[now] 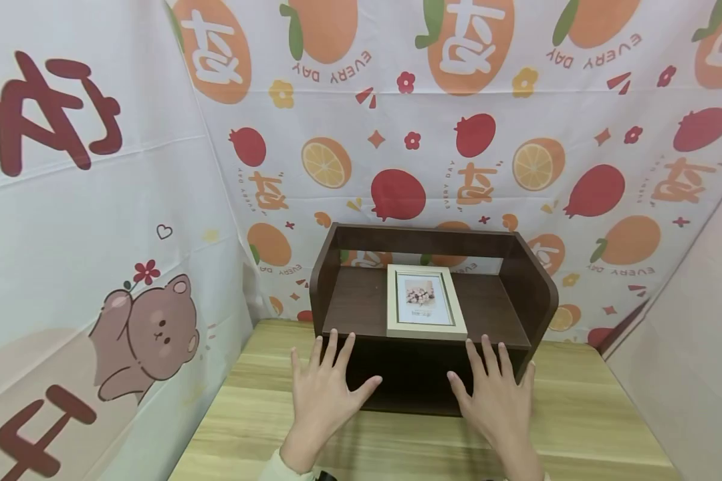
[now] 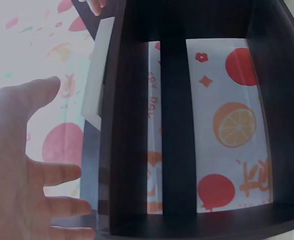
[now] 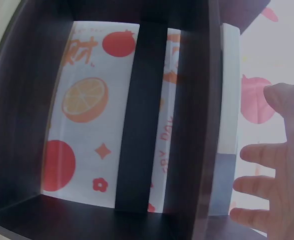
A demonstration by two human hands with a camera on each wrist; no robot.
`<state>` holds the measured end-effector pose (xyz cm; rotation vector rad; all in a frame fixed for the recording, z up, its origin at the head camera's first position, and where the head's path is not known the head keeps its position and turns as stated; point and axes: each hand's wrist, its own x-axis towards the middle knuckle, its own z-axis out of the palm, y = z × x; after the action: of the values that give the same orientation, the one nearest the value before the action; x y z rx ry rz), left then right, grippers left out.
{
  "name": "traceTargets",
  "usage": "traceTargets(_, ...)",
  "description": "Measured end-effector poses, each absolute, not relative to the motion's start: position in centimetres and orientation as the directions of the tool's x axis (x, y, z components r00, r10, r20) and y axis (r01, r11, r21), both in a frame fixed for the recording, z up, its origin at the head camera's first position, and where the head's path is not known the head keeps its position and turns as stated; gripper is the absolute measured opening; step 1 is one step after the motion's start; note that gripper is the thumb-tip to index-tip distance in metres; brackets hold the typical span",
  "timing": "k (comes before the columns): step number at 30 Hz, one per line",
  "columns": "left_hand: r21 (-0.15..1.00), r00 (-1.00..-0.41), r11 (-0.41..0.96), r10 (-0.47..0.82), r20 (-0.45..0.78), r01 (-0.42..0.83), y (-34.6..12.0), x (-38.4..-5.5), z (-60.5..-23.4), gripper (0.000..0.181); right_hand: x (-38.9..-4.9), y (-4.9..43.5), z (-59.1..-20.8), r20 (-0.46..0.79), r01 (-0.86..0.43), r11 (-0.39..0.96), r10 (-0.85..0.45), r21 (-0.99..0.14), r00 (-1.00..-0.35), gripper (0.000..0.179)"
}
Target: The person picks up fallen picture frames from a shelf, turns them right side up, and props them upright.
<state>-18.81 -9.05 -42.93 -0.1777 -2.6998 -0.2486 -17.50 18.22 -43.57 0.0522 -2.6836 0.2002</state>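
Note:
A cream picture frame (image 1: 426, 327) with a flower print lies face up on the upper board of a dark brown shelf unit (image 1: 361, 300). My left hand (image 1: 325, 394) is spread out in front of the unit's left part, holding nothing. In front of the right part, my right hand (image 1: 498, 401) is spread likewise, its palm bare. Fingertips of both hands overlap the upper board's front edge in the head view. Each wrist view shows the unit's open lower compartment, with the picture frame's edge (image 2: 97, 75) (image 3: 229, 90) beyond the board.
The unit stands on a light wood table (image 1: 265, 381). Behind it hangs a fruit-print cloth (image 1: 361, 113), and another cloth with a bear drawing (image 1: 150, 334) covers the left side. A pale wall (image 1: 692, 321) borders the table on the right.

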Motion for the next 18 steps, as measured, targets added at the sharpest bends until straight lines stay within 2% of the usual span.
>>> traceTargets(4, 0.144, -0.871, 0.97, 0.105, 0.48, 0.196, -8.6, -19.4, -42.1, 0.082, -18.1, 18.7, -42.7, 0.511, -0.101, 0.986, -0.021, -0.13, -0.859, 0.063)
traceTargets(8, 0.204, -0.846, 0.949, 0.103, 0.523, 0.241, -8.2, -20.0, -41.1, 0.078, -18.8, 19.2, -42.0, 0.566, -0.143, 0.979, -0.037, -0.145, -0.824, 0.061)
traceTargets(13, 0.334, -0.86, 0.891, 0.111, 0.499, 0.309, -7.6, -21.1, -39.9, 0.074, -19.7, 19.8, -41.1, 0.59, -0.17, 0.972, -0.041, -0.165, -0.806, 0.06)
traceTargets(18, 0.447, -0.878, 0.823, 0.123, 0.462, 0.35, -7.1, -23.0, -39.0, 0.071, -20.9, 20.0, -40.3, 0.559, -0.18, 0.963, -0.039, -0.199, -0.829, 0.061)
